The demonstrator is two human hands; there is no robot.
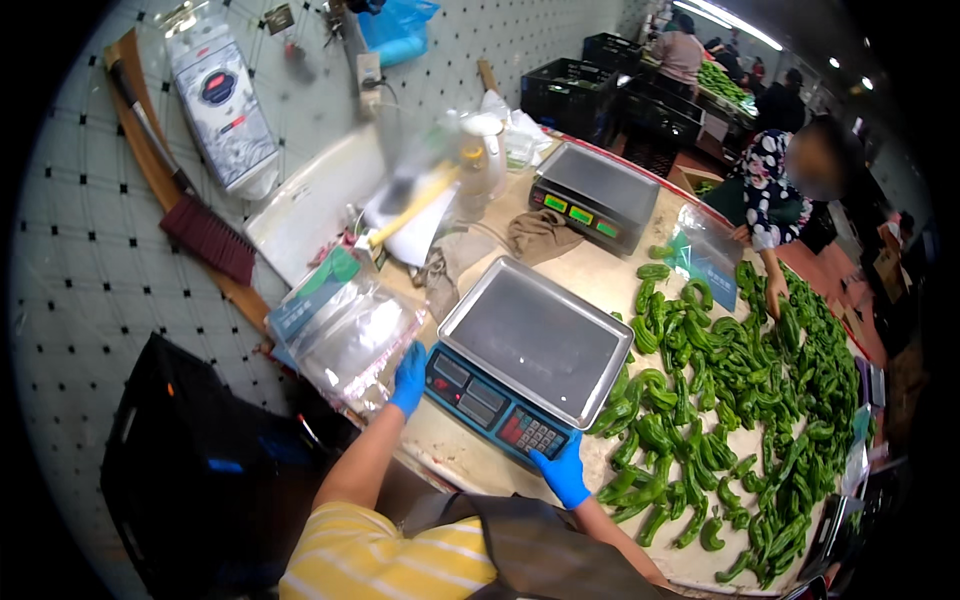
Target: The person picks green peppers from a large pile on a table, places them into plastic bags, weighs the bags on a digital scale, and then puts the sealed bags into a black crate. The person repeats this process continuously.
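Observation:
A blue electronic weighing scale (pixel 480 401) with a bare steel pan (pixel 536 341) stands before me on the table; its displays look dark, with a small red light. My left hand (pixel 409 380), in a blue glove, is against the scale's left end. At the right front corner, beside the keypad, my right hand (pixel 564 472) grips the housing in a matching glove, thumb on top and other fingers partly hidden. Many loose green peppers (pixel 694 382) cover the table to the right. Clear plastic packing bags (pixel 352 337) lie left of my left hand.
Across the table, a co-worker's hand (pixel 776 296) reaches into the peppers near another plastic bag (pixel 705 255). A second scale (pixel 596 195) with lit green displays stands beyond a brown cloth (pixel 541 234). A black crate (pixel 202 465) is at lower left; a brush (pixel 210 238) hangs on the wall.

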